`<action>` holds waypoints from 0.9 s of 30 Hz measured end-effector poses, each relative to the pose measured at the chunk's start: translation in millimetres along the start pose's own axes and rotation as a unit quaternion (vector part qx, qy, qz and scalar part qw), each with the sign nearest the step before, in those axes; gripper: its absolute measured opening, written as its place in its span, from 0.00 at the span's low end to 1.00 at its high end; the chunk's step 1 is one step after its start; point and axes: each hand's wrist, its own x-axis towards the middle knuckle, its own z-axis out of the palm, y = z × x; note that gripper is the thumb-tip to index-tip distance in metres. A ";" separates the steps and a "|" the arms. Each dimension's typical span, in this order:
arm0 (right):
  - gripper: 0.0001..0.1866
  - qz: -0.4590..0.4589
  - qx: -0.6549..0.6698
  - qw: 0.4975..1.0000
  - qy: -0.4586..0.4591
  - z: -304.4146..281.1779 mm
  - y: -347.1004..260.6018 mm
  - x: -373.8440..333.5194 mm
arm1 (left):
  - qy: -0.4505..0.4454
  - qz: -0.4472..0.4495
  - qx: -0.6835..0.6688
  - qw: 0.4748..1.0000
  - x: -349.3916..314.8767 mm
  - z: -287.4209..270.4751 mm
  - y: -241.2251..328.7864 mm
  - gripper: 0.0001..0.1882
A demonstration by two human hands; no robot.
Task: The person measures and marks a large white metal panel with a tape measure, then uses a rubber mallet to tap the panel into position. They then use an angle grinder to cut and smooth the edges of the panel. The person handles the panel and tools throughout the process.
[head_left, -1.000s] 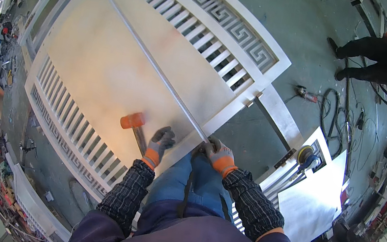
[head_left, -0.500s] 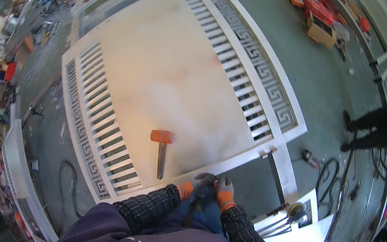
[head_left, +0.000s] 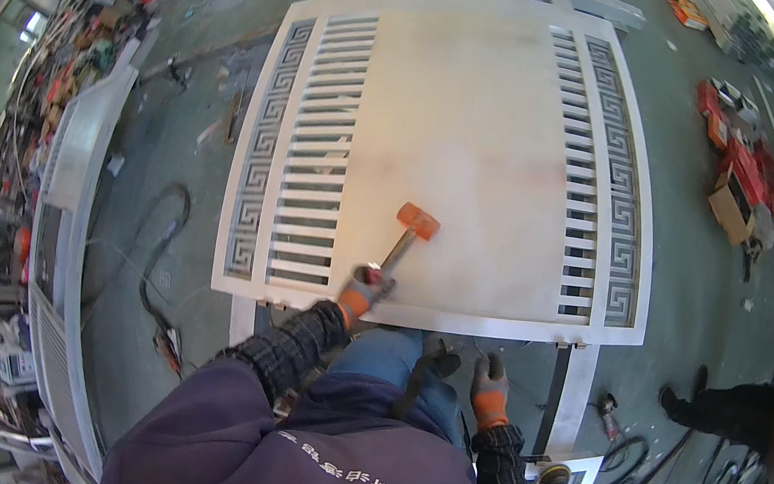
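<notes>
A mallet [head_left: 419,221] with an orange head and a slim handle lies on a large white panel [head_left: 493,87], near its front edge. My left hand [head_left: 366,291], in a grey and orange glove, is closed round the lower end of the handle. A small red thing shows at its fingers, too little of it to name. My right hand [head_left: 490,392], gloved alike, hangs beyond the panel's front edge beside my leg. Its fingers are partly apart, and I see nothing in them.
Slats and grey key-pattern strips [head_left: 630,210] flank the panel, which rests on a white frame [head_left: 572,403]. Cables [head_left: 153,281] lie on the floor both sides. Another person's dark-clad leg [head_left: 724,412] is at the right, near a power tool [head_left: 609,417]. A cardboard box [head_left: 732,208] stands farther off.
My hands were together at the panel's front edge and have parted. The left reached onto the mallet's handle; the right dropped away to the right. My view has turned and shifted.
</notes>
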 end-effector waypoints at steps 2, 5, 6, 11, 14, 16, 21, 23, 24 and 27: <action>0.22 0.057 -0.047 0.997 -0.006 -33.2 58.6 -7.3 | 0.044 0.009 0.090 0.995 46.0 -42.1 -12.2 0.28; 0.21 0.116 -0.066 0.990 -0.055 -54.3 75.2 -33.6 | 0.162 -0.011 0.096 0.982 64.7 -97.3 -37.8 0.34; 0.20 0.135 -0.078 0.986 -0.053 -67.6 78.6 -45.3 | 0.095 -0.020 0.110 0.989 62.4 -94.8 -19.4 0.36; 0.18 0.284 0.061 0.956 -0.042 -59.8 85.0 -46.1 | 0.163 -0.058 0.279 0.945 123.3 -152.1 -20.0 0.36; 0.20 0.277 0.074 0.955 -0.081 -22.5 83.5 -8.4 | 0.288 -0.050 0.330 0.898 172.5 -268.0 -76.8 0.42; 0.21 0.228 0.020 0.954 -0.195 -28.0 70.6 20.6 | 0.260 -0.081 0.333 0.903 192.9 -283.3 -94.4 0.48; 0.21 0.169 -0.120 0.970 -0.124 -2.5 32.0 85.6 | 0.206 -0.128 0.371 0.897 199.6 -269.0 -75.3 0.55; 0.21 0.177 -0.115 0.970 -0.120 -3.2 11.5 113.0 | 0.251 -0.114 0.432 0.858 191.5 -250.0 -66.7 0.57; 0.21 0.152 -0.138 0.973 -0.105 -3.4 1.2 125.6 | 0.267 -0.103 0.457 0.842 186.8 -243.3 -63.3 0.58; 0.19 0.091 -0.123 0.985 -0.082 -2.3 -33.3 165.4 | 0.172 -0.053 0.226 0.957 142.8 -185.6 -75.1 0.58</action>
